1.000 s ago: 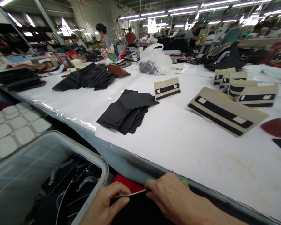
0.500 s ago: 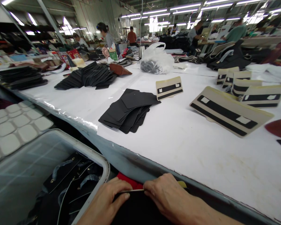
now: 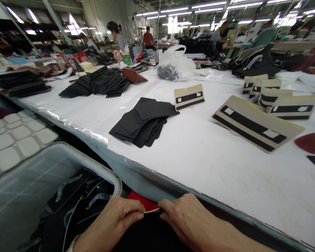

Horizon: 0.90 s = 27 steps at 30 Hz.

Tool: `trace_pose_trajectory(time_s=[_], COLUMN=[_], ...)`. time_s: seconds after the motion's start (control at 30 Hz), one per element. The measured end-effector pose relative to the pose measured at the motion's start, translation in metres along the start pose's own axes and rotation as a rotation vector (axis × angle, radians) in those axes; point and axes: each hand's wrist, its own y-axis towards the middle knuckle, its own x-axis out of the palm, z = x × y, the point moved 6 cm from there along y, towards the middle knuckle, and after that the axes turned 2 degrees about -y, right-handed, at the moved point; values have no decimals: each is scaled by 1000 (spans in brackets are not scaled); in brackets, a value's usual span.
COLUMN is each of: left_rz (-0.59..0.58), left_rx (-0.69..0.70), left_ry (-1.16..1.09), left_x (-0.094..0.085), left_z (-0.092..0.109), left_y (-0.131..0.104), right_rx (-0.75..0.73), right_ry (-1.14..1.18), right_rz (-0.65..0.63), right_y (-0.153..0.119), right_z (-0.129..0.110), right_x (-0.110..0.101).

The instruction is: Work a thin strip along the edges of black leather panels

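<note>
Below the table edge, a black piece with a thin pale rim lies between my two hands. My left hand pinches its upper edge from the left, thumb against fingers. Close by on the right, my right hand pinches the same edge. Red material shows just behind that rim. The lower part of the black piece runs out of the picture. On the white table beyond lies a fanned stack of black pieces.
A grey bin with black pieces stands at the left. Beige panels with black strips rest on the table at the right, near a white plastic bag. More black stacks lie at the left; people work behind.
My left hand has shifted slightly left. The rim between my hands now curves, and more red material shows behind it. The view has moved a little.
</note>
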Motion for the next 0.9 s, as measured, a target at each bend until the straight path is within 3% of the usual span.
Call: trace_pose_trajectory(time_s=[0.13,0.43,0.9], left_rz=[-14,50,-25], left_rx=[-2,74,-44], left_ry=[22,-88,-12], left_x=[-9,-3,-1], left_z=[2,-4,-3], left_y=[-5,-1,-5], right_rx=[-38,-16,51], right_ry=[17,82,123], right_rz=[25,24,-34], right_y=[3,7,11], right_z=[0,7,10], right_x=[6,14,4])
